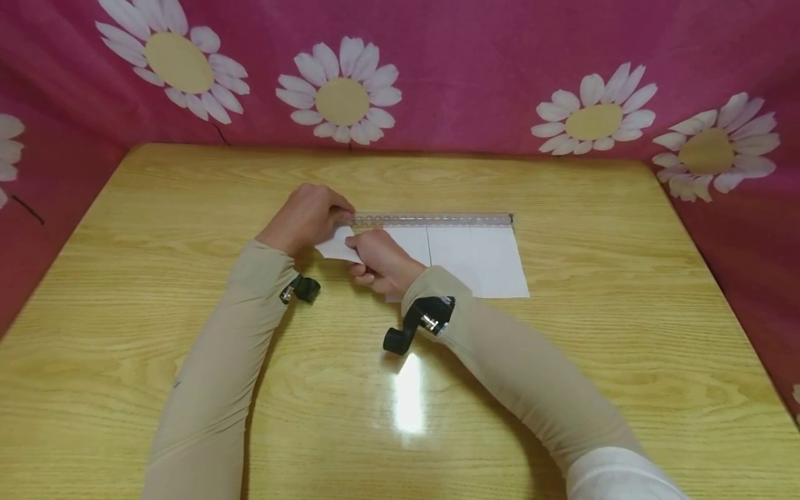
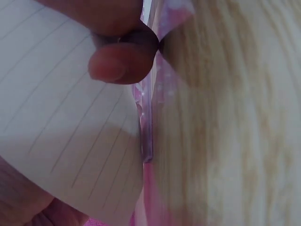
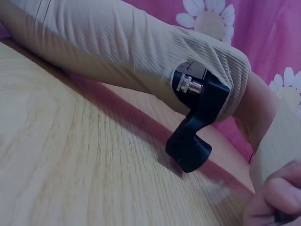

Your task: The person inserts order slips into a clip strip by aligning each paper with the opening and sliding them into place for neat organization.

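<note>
A white sheet of paper (image 1: pixel 494 262) lies on the table, with a dark line running across it. Along its far edge lies a clear ruler (image 1: pixel 437 220). My left hand (image 1: pixel 306 217) holds the ruler's left end, its fingertips bent down beside the lifted part of the sheet. With thumb and fingers, my right hand (image 1: pixel 384 260) pinches the left part of the paper, which is raised and bent up off the table. Ruled lines show on the raised paper (image 2: pixel 61 117) in the left wrist view. My right forearm covers part of the sheet's near edge.
The wooden table (image 1: pixel 187 173) reaches back to a pink cloth (image 1: pixel 469 69) with printed white daisies. A black camera mount (image 1: pixel 306 288) sits on my left wrist and another camera mount (image 1: pixel 415 323) on my right. Light glares off the tabletop near the right mount.
</note>
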A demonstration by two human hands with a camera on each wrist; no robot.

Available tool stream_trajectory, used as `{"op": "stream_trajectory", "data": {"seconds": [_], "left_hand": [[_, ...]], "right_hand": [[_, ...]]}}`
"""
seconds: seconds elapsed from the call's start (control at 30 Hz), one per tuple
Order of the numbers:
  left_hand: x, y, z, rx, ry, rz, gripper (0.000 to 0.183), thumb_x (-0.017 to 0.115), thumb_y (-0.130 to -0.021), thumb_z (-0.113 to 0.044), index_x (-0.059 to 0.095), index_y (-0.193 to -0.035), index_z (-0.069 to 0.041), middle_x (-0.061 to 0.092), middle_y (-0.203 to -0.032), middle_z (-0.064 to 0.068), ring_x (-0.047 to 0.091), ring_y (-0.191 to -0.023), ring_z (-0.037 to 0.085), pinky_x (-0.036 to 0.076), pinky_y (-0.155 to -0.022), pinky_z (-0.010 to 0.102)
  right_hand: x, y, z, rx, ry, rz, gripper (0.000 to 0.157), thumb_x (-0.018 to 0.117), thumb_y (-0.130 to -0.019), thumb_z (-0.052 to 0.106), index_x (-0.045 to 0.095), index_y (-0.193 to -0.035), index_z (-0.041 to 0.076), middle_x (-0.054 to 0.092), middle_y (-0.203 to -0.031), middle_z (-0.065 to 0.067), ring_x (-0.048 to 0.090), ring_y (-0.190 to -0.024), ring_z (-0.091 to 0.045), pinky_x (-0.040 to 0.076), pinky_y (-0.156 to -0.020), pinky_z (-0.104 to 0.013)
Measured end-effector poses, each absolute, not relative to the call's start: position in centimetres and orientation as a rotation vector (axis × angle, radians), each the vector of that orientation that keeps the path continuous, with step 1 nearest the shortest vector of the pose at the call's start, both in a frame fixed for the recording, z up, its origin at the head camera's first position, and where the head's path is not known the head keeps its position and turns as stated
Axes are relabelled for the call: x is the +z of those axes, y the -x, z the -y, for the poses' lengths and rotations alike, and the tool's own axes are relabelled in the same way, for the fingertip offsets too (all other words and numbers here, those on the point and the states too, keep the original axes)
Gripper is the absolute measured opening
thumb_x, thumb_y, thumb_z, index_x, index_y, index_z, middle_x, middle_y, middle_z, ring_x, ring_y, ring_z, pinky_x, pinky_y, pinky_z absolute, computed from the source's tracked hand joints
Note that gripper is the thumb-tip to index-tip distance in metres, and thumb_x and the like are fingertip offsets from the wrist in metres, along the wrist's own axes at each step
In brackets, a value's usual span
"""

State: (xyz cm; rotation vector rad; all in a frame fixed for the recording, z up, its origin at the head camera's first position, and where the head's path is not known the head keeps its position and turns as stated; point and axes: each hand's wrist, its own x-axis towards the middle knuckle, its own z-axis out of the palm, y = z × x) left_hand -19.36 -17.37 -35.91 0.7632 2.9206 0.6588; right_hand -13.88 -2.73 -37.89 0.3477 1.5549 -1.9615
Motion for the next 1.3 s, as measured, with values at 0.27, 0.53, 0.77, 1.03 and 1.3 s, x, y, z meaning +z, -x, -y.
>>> {"op": "stream_trajectory", "data": {"seconds": [0.27,0.53,0.77,1.03,1.3], "left_hand": [[-36.1,19.5,17.4,0.649,-0.770,-2.924,0.021,0.069,-0.100,-0.016,0.080,-0.115,-0.006,0.079,-0.114,0.013,0.073,-0.108,0.030,0.057,-0.099,0.046],[-35.8,19.3,17.3,0.654,-0.729,-2.903,0.021,0.070,-0.100,-0.016,0.079,-0.116,-0.007,0.079,-0.116,0.013,0.072,-0.110,0.030,0.057,-0.100,0.045],[-35.7,19.4,17.3,0.645,-0.746,-2.910,0.021,0.069,-0.100,-0.016,0.080,-0.115,-0.006,0.079,-0.115,0.013,0.072,-0.110,0.031,0.056,-0.101,0.046],[-35.8,19.5,17.3,0.625,-0.744,-2.924,0.021,0.068,-0.100,-0.014,0.080,-0.116,-0.006,0.079,-0.115,0.013,0.072,-0.111,0.031,0.056,-0.102,0.046],[-35.8,19.5,17.3,0.620,-0.754,-2.919,0.021,0.069,-0.100,-0.015,0.079,-0.116,-0.005,0.079,-0.115,0.014,0.072,-0.112,0.032,0.056,-0.102,0.046]], "right_hand": [[-37.6,13.2,3.7,-2.003,-0.377,-1.576,0.014,0.041,-0.109,0.012,0.054,-0.105,0.007,0.055,-0.079,-0.004,0.031,-0.046,-0.006,0.022,-0.039,-0.018],[-37.6,13.0,4.0,-2.040,-0.416,-1.582,0.015,0.040,-0.109,0.012,0.053,-0.102,0.009,0.048,-0.073,-0.003,0.032,-0.048,-0.008,0.023,-0.041,-0.019],[-37.8,13.0,4.1,-2.079,-0.431,-1.577,0.013,0.041,-0.108,0.010,0.051,-0.100,0.008,0.045,-0.066,-0.003,0.032,-0.046,-0.007,0.023,-0.040,-0.018],[-37.9,12.7,4.0,-2.129,-0.439,-1.559,0.015,0.038,-0.108,0.009,0.052,-0.102,0.005,0.045,-0.060,-0.002,0.033,-0.044,-0.006,0.022,-0.039,-0.018],[-37.9,12.4,3.8,-2.157,-0.456,-1.576,0.019,0.038,-0.108,0.010,0.054,-0.103,0.002,0.046,-0.057,-0.001,0.035,-0.043,-0.007,0.024,-0.038,-0.018]]}}
